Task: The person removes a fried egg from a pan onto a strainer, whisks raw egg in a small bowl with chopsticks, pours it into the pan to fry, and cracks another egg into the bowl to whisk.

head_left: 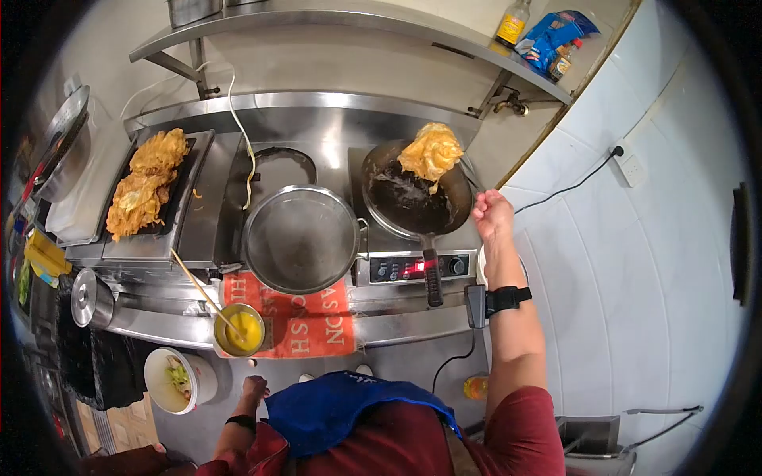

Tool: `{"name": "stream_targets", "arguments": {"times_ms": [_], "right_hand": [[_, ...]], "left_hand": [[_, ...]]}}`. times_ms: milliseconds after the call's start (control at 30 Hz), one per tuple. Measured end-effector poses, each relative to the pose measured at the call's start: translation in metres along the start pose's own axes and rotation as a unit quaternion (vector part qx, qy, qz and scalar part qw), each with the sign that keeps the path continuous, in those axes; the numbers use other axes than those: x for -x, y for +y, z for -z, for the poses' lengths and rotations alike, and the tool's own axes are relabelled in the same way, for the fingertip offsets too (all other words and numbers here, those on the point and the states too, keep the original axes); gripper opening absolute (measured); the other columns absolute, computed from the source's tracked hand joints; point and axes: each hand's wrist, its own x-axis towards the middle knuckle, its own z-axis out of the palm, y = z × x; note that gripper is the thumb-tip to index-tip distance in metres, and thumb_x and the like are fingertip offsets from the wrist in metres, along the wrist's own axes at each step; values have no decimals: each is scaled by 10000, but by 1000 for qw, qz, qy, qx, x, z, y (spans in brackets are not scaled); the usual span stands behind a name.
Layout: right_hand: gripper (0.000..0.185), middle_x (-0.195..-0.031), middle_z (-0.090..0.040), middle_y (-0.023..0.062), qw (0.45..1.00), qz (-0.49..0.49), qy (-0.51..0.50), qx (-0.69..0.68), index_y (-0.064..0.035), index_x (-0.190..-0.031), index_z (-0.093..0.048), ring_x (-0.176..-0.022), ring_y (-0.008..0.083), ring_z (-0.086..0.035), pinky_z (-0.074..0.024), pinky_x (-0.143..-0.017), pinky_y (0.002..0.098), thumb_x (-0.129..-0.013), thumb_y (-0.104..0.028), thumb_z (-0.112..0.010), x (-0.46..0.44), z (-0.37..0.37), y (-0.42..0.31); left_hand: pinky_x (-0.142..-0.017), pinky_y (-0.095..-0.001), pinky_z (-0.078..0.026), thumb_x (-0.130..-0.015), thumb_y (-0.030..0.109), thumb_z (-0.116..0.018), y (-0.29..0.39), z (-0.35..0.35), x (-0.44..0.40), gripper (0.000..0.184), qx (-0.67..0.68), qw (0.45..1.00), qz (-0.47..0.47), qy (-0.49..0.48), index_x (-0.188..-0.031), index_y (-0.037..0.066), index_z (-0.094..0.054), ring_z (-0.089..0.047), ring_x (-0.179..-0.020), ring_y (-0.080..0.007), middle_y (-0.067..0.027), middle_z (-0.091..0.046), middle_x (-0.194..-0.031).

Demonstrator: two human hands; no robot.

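Observation:
My right hand (494,214) is closed at the right of the wok (405,202), seemingly round a thin handle that runs toward the food. A golden fried egg (431,153) is raised over the wok's far right side; whatever supports it is mostly hidden beneath it. The wok holds a little dark oil, and its black handle (432,278) points toward me. Low by my body, my left hand (255,387) has curled fingers; I cannot see inside it. Beyond it, a metal bowl of beaten egg (240,330) has a wooden chopstick (196,279) leaning in it.
A round metal pan (302,239) stands left of the wok, near an orange cloth (298,313). Fried egg pieces (148,182) lie on a dark tray at the left. A white bucket (181,381) with scraps stands below. An induction control panel (418,267) glows red. A steel shelf (341,16) runs above.

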Motion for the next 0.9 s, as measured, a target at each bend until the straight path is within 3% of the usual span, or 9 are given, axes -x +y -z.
{"name": "stream_targets", "arguments": {"times_ms": [267, 467, 533, 600, 667, 767, 900], "right_hand": [[120, -657, -470, 96, 1000, -9, 7, 17, -66, -906, -355, -449, 118, -363, -266, -370, 234, -824, 19, -371, 21, 3, 8], [135, -650, -459, 86, 998, -29, -54, 30, -69, -906, -347, -450, 112, -359, -272, -369, 233, -818, 13, -409, 48, -8, 4], [151, -650, -455, 80, 990, -36, -133, 23, -72, -915, -341, -453, 108, -359, -269, -369, 225, -818, 6, -426, 60, -15, 2], [117, -632, -448, 71, 989, -38, -143, 26, -71, -898, -381, -456, 106, -361, -268, -370, 219, -821, -12, -447, 84, -31, 2], [66, -610, -439, 63, 977, -54, -207, 20, -70, -862, -432, -458, 104, -362, -273, -370, 214, -823, -27, -464, 99, -39, 7], [50, -599, -452, 66, 971, -101, -217, 14, -81, -826, -471, -442, 99, -352, -271, -363, 209, -820, -32, -473, 114, -49, 35], [71, -590, -471, 80, 957, -185, -220, 35, -86, -823, -475, -432, 110, -374, -270, -355, 216, -813, -17, -461, 122, -43, 101]], "left_hand": [[-377, -301, -440, -727, 50, -468, -12, -1, 1, 95, -31, 995, -95, 0, -652, 15, -514, -549, -427, -189, -120, -567, -553], [-379, -307, -436, -735, 72, -459, -5, 4, 18, 123, 27, 993, -105, 35, -645, 12, -519, -561, -435, -185, -112, -573, -551], [-387, -303, -442, -729, 73, -477, -17, 2, 10, 112, 15, 996, -83, 29, -656, 6, -529, -567, -443, -184, -116, -577, -558], [-394, -300, -449, -723, 73, -495, -26, 0, 7, 104, 10, 997, -66, 31, -666, -2, -539, -572, -450, -184, -119, -581, -566], [-395, -303, -452, -719, 68, -502, -27, -3, 5, 107, 38, 997, 67, 13, -684, -20, -552, -573, -457, -186, -126, -583, -572], [-409, -306, -462, -720, 66, -507, -27, -8, 10, 121, 136, 983, 115, 37, -705, -38, -567, -578, -470, -192, -136, -580, -572], [-425, -298, -478, -716, 64, -530, 13, 2, 48, 152, 143, 980, 117, 69, -807, -48, -578, -583, -481, -191, -147, -589, -606]]}}
